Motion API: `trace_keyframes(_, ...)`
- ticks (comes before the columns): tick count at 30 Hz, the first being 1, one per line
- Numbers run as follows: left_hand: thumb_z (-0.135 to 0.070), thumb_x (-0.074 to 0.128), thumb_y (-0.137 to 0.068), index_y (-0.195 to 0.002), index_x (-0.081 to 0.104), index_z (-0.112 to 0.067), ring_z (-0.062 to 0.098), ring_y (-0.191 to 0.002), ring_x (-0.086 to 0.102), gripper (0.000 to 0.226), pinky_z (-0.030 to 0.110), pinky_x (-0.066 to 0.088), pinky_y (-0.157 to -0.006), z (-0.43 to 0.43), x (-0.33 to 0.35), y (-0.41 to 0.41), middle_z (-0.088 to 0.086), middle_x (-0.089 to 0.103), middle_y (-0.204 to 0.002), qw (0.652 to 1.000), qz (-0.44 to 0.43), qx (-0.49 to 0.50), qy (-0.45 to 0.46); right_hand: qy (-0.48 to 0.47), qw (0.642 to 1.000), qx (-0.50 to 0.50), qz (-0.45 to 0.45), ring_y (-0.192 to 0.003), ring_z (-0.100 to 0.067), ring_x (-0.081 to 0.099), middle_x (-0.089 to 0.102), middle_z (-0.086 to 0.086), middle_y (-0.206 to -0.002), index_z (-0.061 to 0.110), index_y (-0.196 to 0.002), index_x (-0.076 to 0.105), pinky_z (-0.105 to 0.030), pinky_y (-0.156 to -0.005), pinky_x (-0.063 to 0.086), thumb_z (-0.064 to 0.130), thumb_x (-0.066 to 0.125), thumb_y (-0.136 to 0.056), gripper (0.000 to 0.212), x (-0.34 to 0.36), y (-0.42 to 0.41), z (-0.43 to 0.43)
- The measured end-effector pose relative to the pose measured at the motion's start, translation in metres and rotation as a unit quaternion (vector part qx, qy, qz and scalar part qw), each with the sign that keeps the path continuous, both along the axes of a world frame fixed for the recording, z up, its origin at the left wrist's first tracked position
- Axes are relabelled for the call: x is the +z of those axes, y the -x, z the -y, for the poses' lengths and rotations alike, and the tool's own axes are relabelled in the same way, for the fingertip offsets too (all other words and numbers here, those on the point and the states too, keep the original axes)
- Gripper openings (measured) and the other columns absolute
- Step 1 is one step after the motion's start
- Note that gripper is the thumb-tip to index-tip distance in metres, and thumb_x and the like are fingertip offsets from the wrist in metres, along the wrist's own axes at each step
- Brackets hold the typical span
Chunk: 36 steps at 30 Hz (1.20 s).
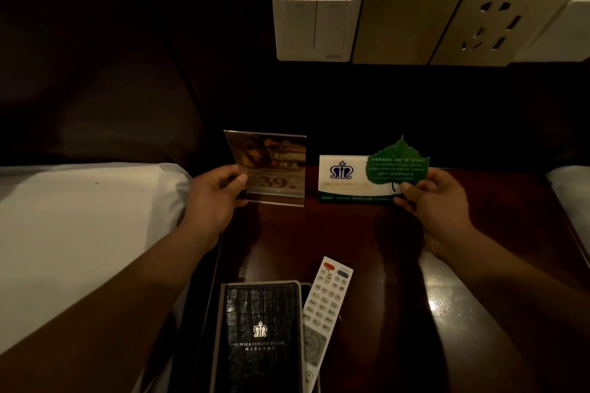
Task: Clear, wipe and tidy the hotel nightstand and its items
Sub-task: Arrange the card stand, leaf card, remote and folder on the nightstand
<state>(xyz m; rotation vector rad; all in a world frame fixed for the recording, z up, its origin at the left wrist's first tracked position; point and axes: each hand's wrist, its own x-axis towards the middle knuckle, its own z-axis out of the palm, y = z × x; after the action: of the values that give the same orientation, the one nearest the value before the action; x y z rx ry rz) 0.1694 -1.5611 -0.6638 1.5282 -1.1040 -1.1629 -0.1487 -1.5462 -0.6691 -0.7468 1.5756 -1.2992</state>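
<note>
Standing upright toward the back of the dark wooden surface (367,233), a clear acrylic sign stand (271,169) shows a large "39" on its insert. The left grip (214,198) has it by its left edge, thumb on the front and fingers curled behind. Whether the base rests on the wood or hangs just above it cannot be told. Just to its right, and apart from it, a white tent card (344,179) with a blue crest stands upright. A green leaf-shaped card (397,163) overlaps its right end. The right grip (434,198) pinches the leaf card at its stem, thumb in front and fingers behind — it may have the tent card's end as well, but that is not clear.

Nearer the camera, a black leather folder (260,335) marked "SUNSEA FOREST HOTEL" lies flat in a grey-rimmed tray (220,329). A white remote control (325,297) lies tilted just beside the folder on the right, its lower end over the tray's edge.

White bedding flanks the surface — one bed (79,233) on the left, another (571,188) at the right edge. On the dark wall above are a double light switch (317,14) and a socket (498,25).
</note>
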Motion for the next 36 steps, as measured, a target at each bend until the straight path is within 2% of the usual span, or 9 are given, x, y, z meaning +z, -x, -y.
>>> trace_keyframes(5,-0.006,0.054,-0.1,-0.096,0.071,-0.028,0.012,-0.097,0.069,0.027,0.025,0.057,-0.071,-0.004,-0.003,0.002,-0.005,0.073,-0.1,1.0,0.003,0.014,0.011,0.0,1.0,0.011,0.009,-0.098,-0.022,0.066,0.065,-0.011,-0.099,0.002,-0.113,0.053,-0.018,-0.065,0.058,-0.006,0.054,-0.091,0.023,0.003,0.0,0.0)
trace_keyframes(15,-0.005,0.054,-0.1,-0.093,0.069,-0.028,0.012,-0.094,0.067,0.028,0.026,0.055,-0.07,-0.009,-0.002,0.001,-0.005,0.071,-0.098,1.0,0.002,0.012,0.008,-0.018,1.0,0.001,0.012,-0.098,-0.022,0.066,0.064,-0.019,-0.107,-0.003,-0.117,0.052,-0.02,-0.068,0.059,-0.007,0.055,-0.091,0.026,0.006,-0.001,0.0)
trace_keyframes(21,-0.005,0.053,-0.1,-0.106,0.068,-0.016,0.015,-0.099,0.067,0.019,0.025,0.056,-0.071,-0.009,0.0,0.001,-0.001,0.07,-0.102,1.0,0.009,0.012,-0.003,-0.022,1.0,0.002,0.008,-0.092,-0.018,0.067,0.066,-0.008,-0.096,0.001,-0.115,0.053,-0.018,-0.064,0.059,-0.006,0.054,-0.091,0.024,0.009,-0.001,0.002)
trace_keyframes(25,-0.006,0.054,-0.1,-0.119,0.065,-0.009,0.02,-0.105,0.066,0.023,0.025,0.056,-0.073,-0.012,0.003,0.003,0.011,0.068,-0.116,1.0,0.008,0.016,-0.014,-0.025,1.0,0.004,0.008,-0.094,-0.019,0.067,0.066,-0.012,-0.101,0.0,-0.116,0.053,-0.02,-0.065,0.059,-0.005,0.055,-0.091,0.026,0.009,-0.001,0.001)
trace_keyframes(29,-0.007,0.054,-0.1,-0.119,0.062,-0.022,0.018,-0.106,0.065,0.025,0.028,0.055,-0.076,-0.02,0.012,-0.002,0.005,0.069,-0.115,0.999,-0.023,0.035,-0.027,-0.029,1.0,0.005,-0.009,-0.088,-0.018,0.066,0.064,-0.013,-0.104,0.0,-0.12,0.054,-0.026,-0.068,0.057,0.003,0.06,-0.091,0.03,0.009,0.001,-0.002)
trace_keyframes(31,-0.007,0.054,-0.1,-0.124,0.061,-0.019,0.016,-0.103,0.066,0.028,0.026,0.056,-0.073,-0.028,0.013,-0.008,0.005,0.069,-0.112,0.997,-0.04,0.059,-0.035,-0.03,0.999,-0.006,-0.024,-0.08,-0.015,0.062,0.063,-0.009,-0.099,0.003,-0.12,0.056,-0.027,-0.065,0.054,0.007,0.062,-0.09,0.031,0.008,0.004,-0.006)
trace_keyframes(32,-0.006,0.053,-0.099,-0.127,0.06,-0.017,0.015,-0.102,0.067,0.031,0.024,0.056,-0.071,-0.034,0.012,-0.011,0.006,0.069,-0.112,0.996,-0.045,0.068,-0.041,-0.029,0.999,-0.01,-0.031,-0.082,-0.014,0.064,0.066,-0.005,-0.1,0.006,-0.12,0.058,-0.026,-0.066,0.054,0.009,0.062,-0.09,0.03,0.008,0.004,-0.009)
trace_keyframes(34,-0.001,0.051,-0.099,-0.132,0.058,-0.014,0.016,-0.105,0.067,0.036,0.024,0.055,-0.074,-0.047,0.01,-0.012,0.007,0.069,-0.114,0.995,-0.046,0.068,-0.055,-0.023,0.999,-0.008,-0.036,-0.093,-0.016,0.067,0.07,0.0,-0.101,0.01,-0.117,0.062,-0.026,-0.071,0.053,0.008,0.061,-0.09,0.028,0.006,0.002,-0.017)
trace_keyframes(36,0.004,0.047,-0.098,-0.134,0.056,-0.012,0.021,-0.11,0.065,0.04,0.029,0.054,-0.08,-0.056,0.008,-0.008,0.008,0.068,-0.115,0.995,-0.045,0.063,-0.063,-0.019,0.999,-0.003,-0.03,-0.098,-0.021,0.066,0.072,0.0,-0.1,0.012,-0.115,0.065,-0.033,-0.083,0.054,0.006,0.059,-0.09,0.027,0.003,-0.001,-0.022)
